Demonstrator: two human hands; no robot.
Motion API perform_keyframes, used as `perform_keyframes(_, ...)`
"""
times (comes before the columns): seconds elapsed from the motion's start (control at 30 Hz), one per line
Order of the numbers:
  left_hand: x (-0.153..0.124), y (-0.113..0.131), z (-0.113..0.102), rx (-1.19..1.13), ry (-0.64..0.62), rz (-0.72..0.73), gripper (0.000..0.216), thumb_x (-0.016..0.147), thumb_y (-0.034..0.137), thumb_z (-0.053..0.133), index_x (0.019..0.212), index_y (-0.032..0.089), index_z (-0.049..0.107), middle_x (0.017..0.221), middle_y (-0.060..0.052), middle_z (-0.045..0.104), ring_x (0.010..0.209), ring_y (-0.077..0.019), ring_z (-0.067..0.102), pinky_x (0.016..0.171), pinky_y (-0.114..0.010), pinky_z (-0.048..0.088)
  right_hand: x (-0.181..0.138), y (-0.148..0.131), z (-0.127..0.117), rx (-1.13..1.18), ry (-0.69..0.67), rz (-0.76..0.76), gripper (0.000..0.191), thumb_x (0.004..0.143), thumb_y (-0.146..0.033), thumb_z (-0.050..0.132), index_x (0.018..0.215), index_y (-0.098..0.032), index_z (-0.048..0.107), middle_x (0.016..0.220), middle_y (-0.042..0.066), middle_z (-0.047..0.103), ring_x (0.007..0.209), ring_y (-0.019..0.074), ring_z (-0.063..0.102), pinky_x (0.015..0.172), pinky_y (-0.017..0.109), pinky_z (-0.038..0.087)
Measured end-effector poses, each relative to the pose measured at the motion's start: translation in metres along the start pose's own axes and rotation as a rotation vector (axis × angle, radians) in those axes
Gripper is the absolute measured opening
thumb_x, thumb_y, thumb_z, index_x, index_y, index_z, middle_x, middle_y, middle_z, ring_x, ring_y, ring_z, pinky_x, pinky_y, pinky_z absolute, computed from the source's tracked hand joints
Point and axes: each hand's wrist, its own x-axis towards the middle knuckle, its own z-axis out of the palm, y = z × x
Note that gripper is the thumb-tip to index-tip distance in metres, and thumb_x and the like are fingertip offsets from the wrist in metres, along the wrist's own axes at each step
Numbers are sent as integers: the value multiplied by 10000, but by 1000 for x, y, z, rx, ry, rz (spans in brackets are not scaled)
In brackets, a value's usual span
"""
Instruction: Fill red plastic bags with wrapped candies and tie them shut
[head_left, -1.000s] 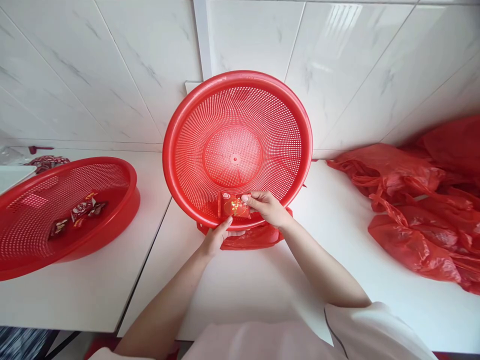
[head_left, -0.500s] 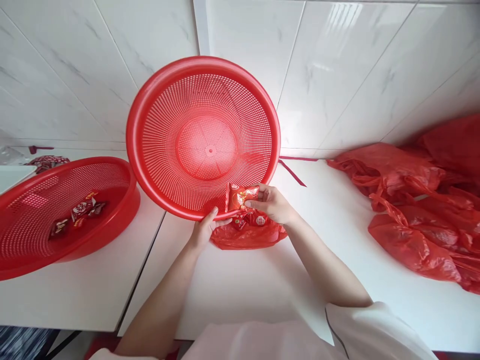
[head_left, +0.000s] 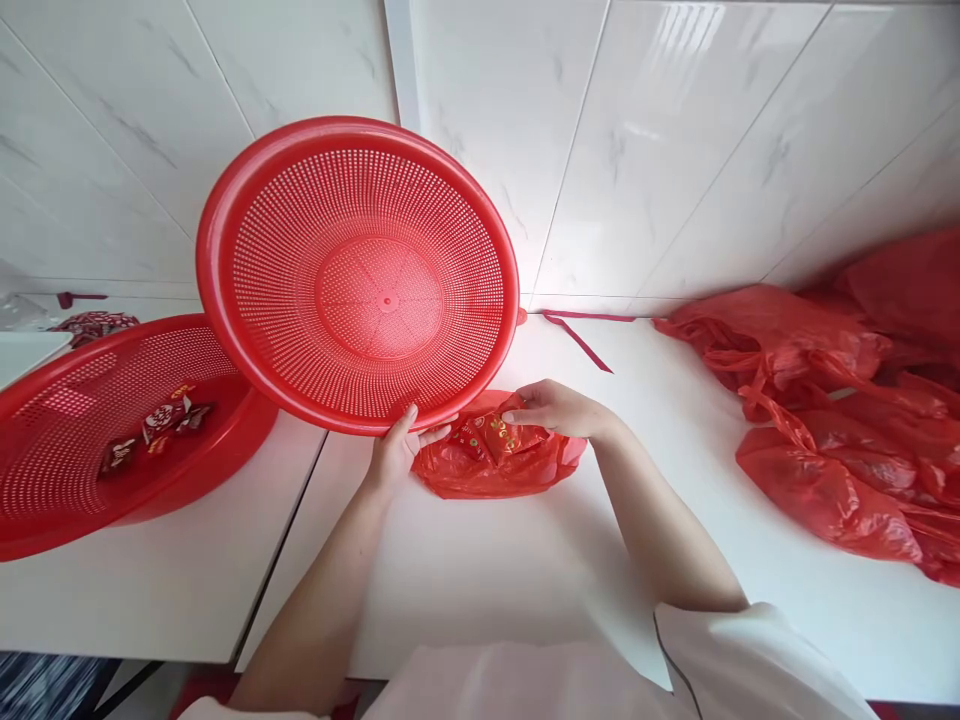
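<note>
My left hand grips the lower rim of a round red perforated basket, which is tilted up on edge with its inside facing me. My right hand rests with fingers curled over a small red plastic bag lying on the white table. Red snack packets sit in that bag under my fingertips. The tilted basket partly overlaps a second red basket at the left.
The second basket lies flat on the left table and holds several small wrapped packets. A heap of crumpled red plastic bags covers the right side. A red ribbon strip lies by the tiled wall. A seam separates the two tables.
The tilted basket has swung left, off the small bag. My right hand has brought the red packet down out of the basket onto the bag.
</note>
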Motion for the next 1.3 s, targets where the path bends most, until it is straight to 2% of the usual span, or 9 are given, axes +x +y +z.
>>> perform_keyframes(0.23,-2,-2,1,-11,5,-3,226,841,284,665,1062,240,667,1231,-55,656,1212,-326,571,922,-518,538,2,-3,4,79,94,-33,369,734,-523,711,627,-177,642,540,-31,563,484,94,443,478,248,336)
perform_keyframes(0.37,-3,-2,2,-1,-21,-26,194,847,300,661,1008,198,700,1149,-78,685,1154,-334,609,915,-520,543,3,-7,9,214,147,-108,343,778,-509,683,815,-169,702,742,19,666,627,135,558,604,273,434)
perform_keyframes(0.43,-3,-2,2,2,-16,-31,183,845,308,663,973,188,713,1126,-79,692,1142,-332,615,914,-519,545,3,-9,11,246,187,-176,302,801,-468,680,819,-166,693,760,11,651,646,119,543,631,262,429)
perform_keyframes(0.57,-3,-3,3,12,-6,-13,156,839,300,668,934,192,728,1143,-73,684,1178,-330,587,896,-510,561,1,-12,12,352,239,-246,263,809,-384,693,688,-169,601,613,-41,520,531,72,406,535,233,343)
perform_keyframes(0.7,-3,-3,3,11,-14,-10,164,842,298,665,956,201,731,1127,-81,688,1160,-327,597,869,-497,575,-1,-14,12,425,288,-224,352,790,-328,709,576,-175,476,518,-63,396,458,59,304,459,231,256)
perform_keyframes(0.8,-3,-4,3,-9,-22,-18,155,853,277,651,969,211,729,1143,-70,683,1157,-314,600,882,-496,571,0,-15,14,432,335,-226,375,808,-371,690,580,-178,463,513,-59,392,449,63,308,446,227,247)
perform_keyframes(0.97,-3,-5,2,-10,-36,-33,175,866,267,635,1011,214,718,1170,-67,671,1158,-308,600,909,-514,554,5,-13,18,376,349,-260,343,878,-510,571,794,-180,611,675,1,573,568,118,487,548,250,401)
perform_keyframes(1.13,-4,-5,4,14,-41,-43,215,868,280,637,1061,207,696,1197,-81,658,1175,-326,587,918,-543,541,7,-5,15,189,439,-307,402,868,-495,588,636,-183,488,563,-43,423,502,84,356,488,228,317)
perform_keyframes(1.3,-5,-5,6,-1,-33,-64,273,850,290,661,1109,205,671,1226,-91,645,1209,-333,564,924,-547,539,4,-6,15,59,510,-372,409,887,-453,550,604,-188,419,554,-47,383,502,81,322,481,233,281)
